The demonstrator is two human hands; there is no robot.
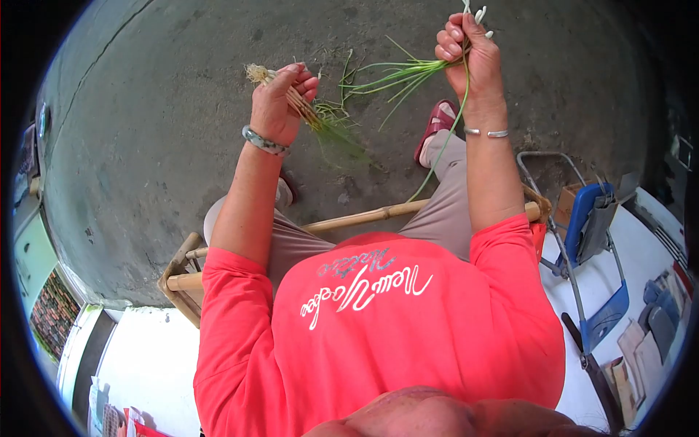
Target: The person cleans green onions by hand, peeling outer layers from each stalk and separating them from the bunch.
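Note:
My left hand, with a mottled bangle at the wrist, is closed round a bundle of thin spring onions with pale, stringy roots. The leaf ends of that bundle blur below the hand. At the upper right my right hand is wrapped round several cleaner spring onions. Their white bulbs stick out above the fist and their green leaves fan to the left. One long leaf hangs from this hand down past the knee. Loose green trimmings lie on the floor between the hands.
Grey concrete floor spreads ahead, with a crack at the left. I sit on a bamboo chair. A red sandal is on my right foot. At right stands a metal-framed blue folding seat, near assorted items.

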